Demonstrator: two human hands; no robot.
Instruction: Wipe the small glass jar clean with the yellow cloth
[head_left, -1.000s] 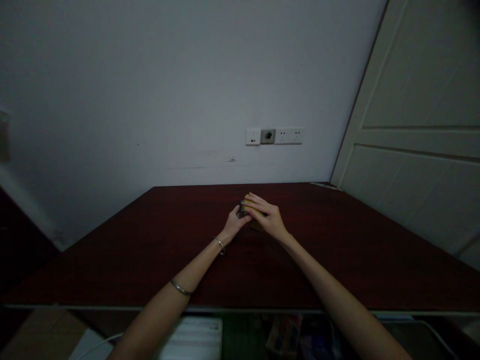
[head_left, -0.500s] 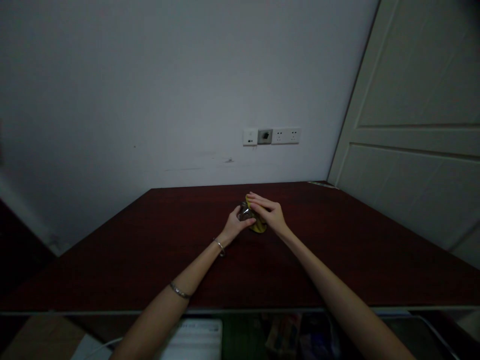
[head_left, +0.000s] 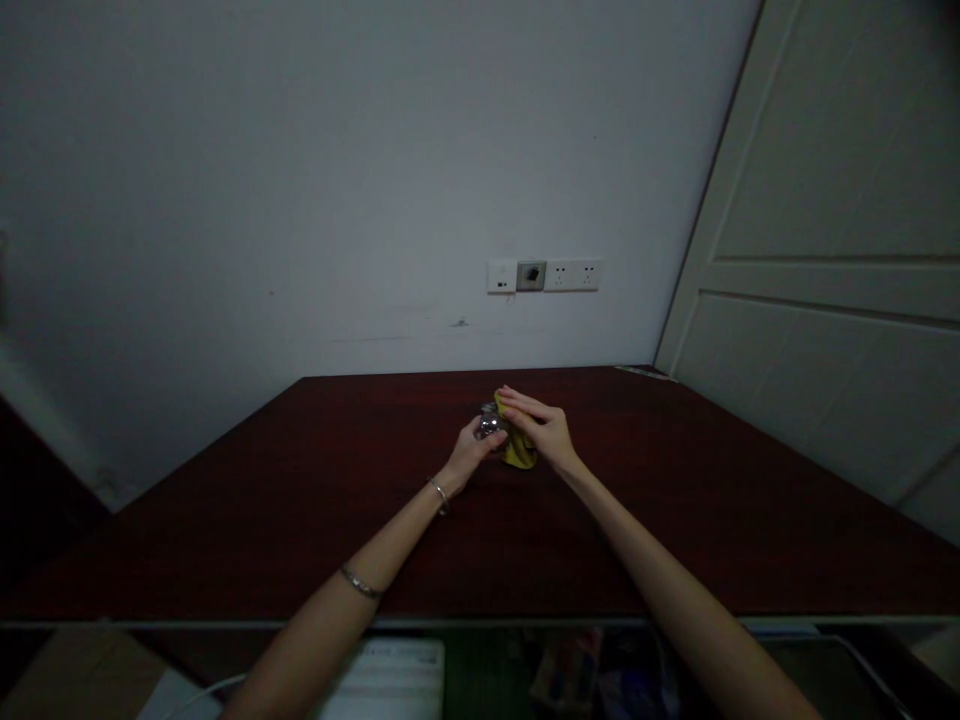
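My left hand (head_left: pixel 471 447) is closed around a small, shiny, see-through glass jar (head_left: pixel 491 424), thumb on the near side. Its lower part is partly hidden by the thumb. A yellow cloth (head_left: pixel 519 450) is pinched in my right hand (head_left: pixel 541 425), the fingers pressing it against the right side and top of the jar. Part of the cloth hangs down below the right palm. Both hands are over the middle of the dark red tabletop (head_left: pixel 360 450).
A pale wall with sockets (head_left: pixel 573 275) rises behind the table. A panelled door (head_left: pixel 832 240) stands at the right. Below the table's front edge are a white box-like object (head_left: pixel 390 680) and dim packages (head_left: pixel 566 675).
The jar has turned slightly in my left hand and shows more of its shiny side. The cloth has shifted a little to the right; both hands keep their hold.
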